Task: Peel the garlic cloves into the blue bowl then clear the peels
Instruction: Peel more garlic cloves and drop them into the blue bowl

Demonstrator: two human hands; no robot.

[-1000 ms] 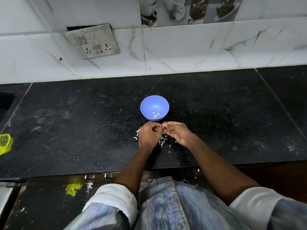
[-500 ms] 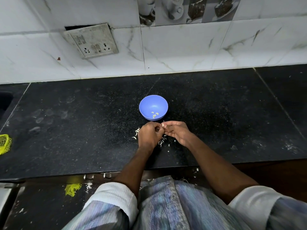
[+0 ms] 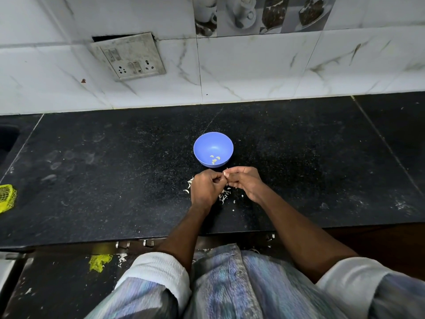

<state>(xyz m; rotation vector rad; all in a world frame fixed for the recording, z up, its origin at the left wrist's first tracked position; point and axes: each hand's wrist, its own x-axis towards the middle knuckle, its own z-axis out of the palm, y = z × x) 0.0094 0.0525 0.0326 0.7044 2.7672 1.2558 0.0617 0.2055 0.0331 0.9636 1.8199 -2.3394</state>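
Blue bowl (image 3: pixel 213 148) is sitting on a black speckled countertop (image 3: pixel 115 180), pale yellowish cloves (image 3: pixel 215 159) inside. White peels (image 3: pixel 224 195) are lying scattered; yellow mesh (image 3: pixel 7 198) is showing at left, white grey-veined marble tiles (image 3: pixel 253 70) behind.

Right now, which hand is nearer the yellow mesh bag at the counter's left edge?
Left. The left hand sits just below the blue bowl, on the side facing the yellow mesh bag; the right hand touches it on its far side.

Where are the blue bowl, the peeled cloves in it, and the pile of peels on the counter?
blue bowl (image 3: pixel 204 143): head view, on the bare inner wall, far left side.
peeled cloves (image 3: pixel 215 159): head view, middle of the small cluster at the bowl's bottom.
peels (image 3: pixel 223 196): head view, white scraps between the wrists.
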